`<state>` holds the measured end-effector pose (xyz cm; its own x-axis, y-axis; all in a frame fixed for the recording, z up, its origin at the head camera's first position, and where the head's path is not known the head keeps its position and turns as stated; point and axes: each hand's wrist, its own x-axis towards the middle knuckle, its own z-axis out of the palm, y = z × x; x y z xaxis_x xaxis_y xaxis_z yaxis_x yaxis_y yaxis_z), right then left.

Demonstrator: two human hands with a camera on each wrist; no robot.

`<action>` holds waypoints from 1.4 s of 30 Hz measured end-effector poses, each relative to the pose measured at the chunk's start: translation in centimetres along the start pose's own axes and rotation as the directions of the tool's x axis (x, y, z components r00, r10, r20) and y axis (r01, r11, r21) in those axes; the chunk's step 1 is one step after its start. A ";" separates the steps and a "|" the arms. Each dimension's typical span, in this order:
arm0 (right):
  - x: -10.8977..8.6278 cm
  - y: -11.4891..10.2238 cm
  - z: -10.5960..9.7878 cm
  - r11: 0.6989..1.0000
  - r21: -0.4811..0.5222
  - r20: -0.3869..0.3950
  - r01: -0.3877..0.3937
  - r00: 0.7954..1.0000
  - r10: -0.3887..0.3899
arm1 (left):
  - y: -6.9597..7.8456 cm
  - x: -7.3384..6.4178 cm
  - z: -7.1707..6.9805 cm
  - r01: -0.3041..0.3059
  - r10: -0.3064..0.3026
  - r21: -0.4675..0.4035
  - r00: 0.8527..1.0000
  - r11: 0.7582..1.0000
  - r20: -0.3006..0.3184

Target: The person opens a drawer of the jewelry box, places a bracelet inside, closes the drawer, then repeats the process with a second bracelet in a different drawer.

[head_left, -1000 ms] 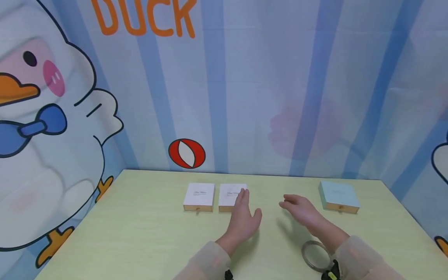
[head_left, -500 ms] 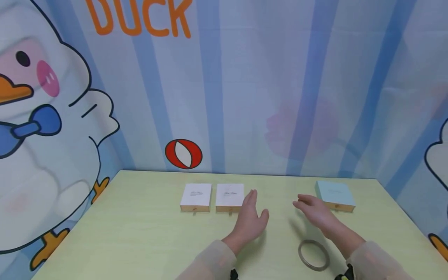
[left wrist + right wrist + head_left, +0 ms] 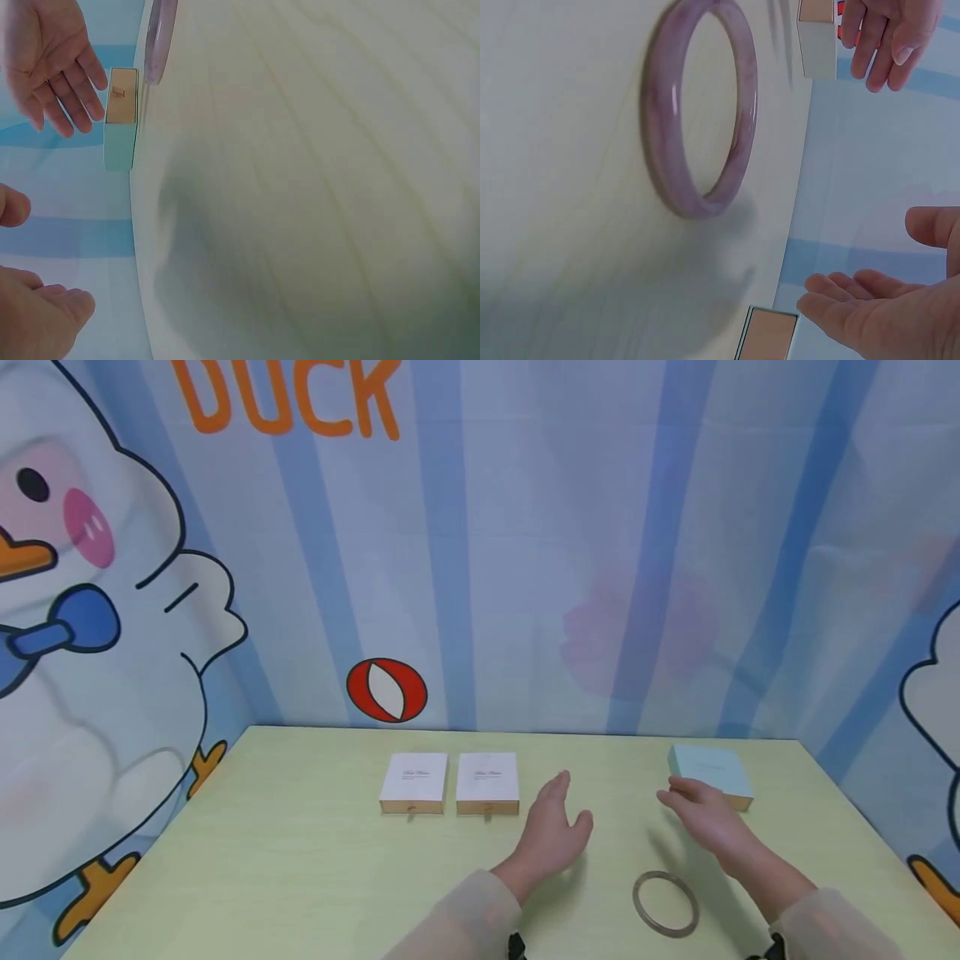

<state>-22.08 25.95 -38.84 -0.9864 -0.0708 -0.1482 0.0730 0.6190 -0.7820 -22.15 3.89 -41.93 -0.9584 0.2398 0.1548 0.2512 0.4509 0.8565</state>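
My left hand (image 3: 546, 843) hovers over the middle of the table, fingers straight and thumb apart, holding nothing. To its upper left lie two white boxes (image 3: 413, 777) (image 3: 487, 777) with gold-brown fronts and small pull tabs. My right hand (image 3: 712, 822) is held above the table with relaxed fingers, also holding nothing. It partly covers a mint-green box (image 3: 712, 765) behind it; touch cannot be told. Between the forearms a bangle (image 3: 636, 897) lies flat on the table. In the right wrist view the bangle (image 3: 664, 112) looks glossy, mottled purple-pink.
The pale wood-grain table (image 3: 315, 860) ends at a blue striped cloth backdrop (image 3: 517, 568). A large cartoon duck (image 3: 90, 718) and a red-and-white ball (image 3: 387, 690) are printed on it.
Both hands have moved to the right, the right one farther, so the gap between them is wider. The bangle is no longer overlapped by the right wrist. My view has turned slightly right.
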 end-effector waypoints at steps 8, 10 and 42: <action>-0.6 1.2 -1.1 1.000 0.023 -0.039 -0.015 0.999 0.016 | 0.3 0.4 1.4 -0.002 0.002 0.008 1.000 1.000 0.030; -0.6 1.5 -1.3 0.999 0.026 -0.047 -0.024 0.999 0.025 | 0.4 0.5 1.8 -0.005 0.004 0.015 0.999 1.000 0.038; 1.5 6.5 -6.3 0.979 -0.024 -0.185 -0.204 0.963 0.196 | 2.6 3.9 8.0 0.055 -0.054 -0.003 0.991 0.998 0.123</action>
<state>-23.99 34.83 -40.35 -0.9627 0.1983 -0.1838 0.2692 0.6392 -0.7204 -24.15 12.84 -43.04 -0.9466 0.3192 0.0462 0.1977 0.4611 0.8650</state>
